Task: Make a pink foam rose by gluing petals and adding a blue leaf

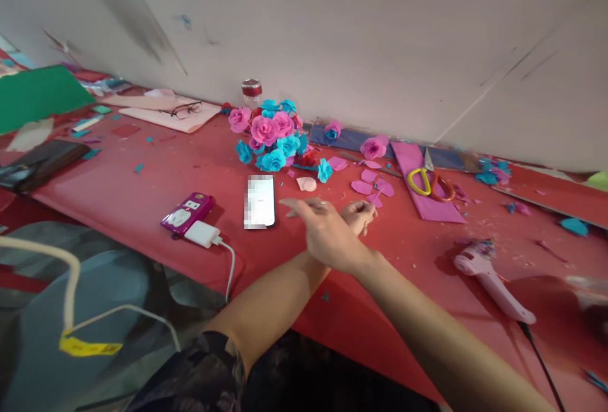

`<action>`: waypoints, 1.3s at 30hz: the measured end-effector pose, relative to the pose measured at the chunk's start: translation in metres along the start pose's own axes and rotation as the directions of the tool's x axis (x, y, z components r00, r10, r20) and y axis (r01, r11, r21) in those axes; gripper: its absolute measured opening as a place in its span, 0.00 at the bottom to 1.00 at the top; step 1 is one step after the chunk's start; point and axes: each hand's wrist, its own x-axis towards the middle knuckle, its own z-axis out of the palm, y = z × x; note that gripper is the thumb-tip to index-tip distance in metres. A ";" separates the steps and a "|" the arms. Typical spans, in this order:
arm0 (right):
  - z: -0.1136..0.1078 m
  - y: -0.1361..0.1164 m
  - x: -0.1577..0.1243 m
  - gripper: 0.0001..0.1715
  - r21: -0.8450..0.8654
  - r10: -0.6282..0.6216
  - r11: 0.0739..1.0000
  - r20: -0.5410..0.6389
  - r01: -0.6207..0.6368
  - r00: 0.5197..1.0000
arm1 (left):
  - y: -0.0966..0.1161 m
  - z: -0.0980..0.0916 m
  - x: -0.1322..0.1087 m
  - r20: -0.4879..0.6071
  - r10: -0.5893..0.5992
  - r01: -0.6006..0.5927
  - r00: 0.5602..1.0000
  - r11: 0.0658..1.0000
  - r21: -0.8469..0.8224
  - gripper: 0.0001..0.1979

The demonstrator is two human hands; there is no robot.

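Note:
My forearms cross over the red table. My right hand (330,231) reaches left across my left wrist, its fingers stretched toward a phone (260,203) with a lit screen; it holds nothing. Beyond it, my left hand (360,214) is closed, with a thin pink strip of paper (378,195) at its fingertips. Just behind the strip lie several loose pink petals (368,176). A pale pink petal (307,184) rests between the phone and my left hand. Behind the phone stands a bunch of pink and blue paper roses (270,130).
Scissors (430,180) lie on folded pink paper (439,209). At the right rests a pink glue gun (496,282) with its cord. A purple power bank (187,214) and white charger (202,234) lie left, near the front edge. Glasses (183,109) and a lidded jar (252,90) are behind.

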 end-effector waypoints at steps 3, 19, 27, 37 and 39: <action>0.023 -0.009 0.040 0.40 -0.002 -0.065 0.998 0.145 0.066 0.987 | -0.001 -0.004 0.007 0.160 -0.028 0.027 0.987 1.000 0.008 0.10; 0.050 0.017 0.108 0.36 -0.220 0.095 0.974 0.201 -0.049 0.975 | -0.005 -0.010 0.018 0.281 -0.107 0.152 0.954 0.978 -0.143 0.09; 0.046 0.008 0.079 0.37 -0.104 -0.015 0.994 0.196 0.036 0.980 | -0.010 -0.004 0.017 0.238 -0.122 0.158 0.964 0.977 -0.141 0.10; 0.057 0.010 0.097 0.32 -0.226 0.061 0.974 0.164 -0.023 0.984 | 0.000 -0.012 0.015 0.235 -0.185 0.248 0.954 0.928 -0.277 0.10; 0.045 0.007 0.088 0.31 -0.178 0.038 0.984 0.052 -0.028 0.998 | 0.002 -0.012 0.015 0.217 -0.173 0.227 0.961 0.939 -0.257 0.13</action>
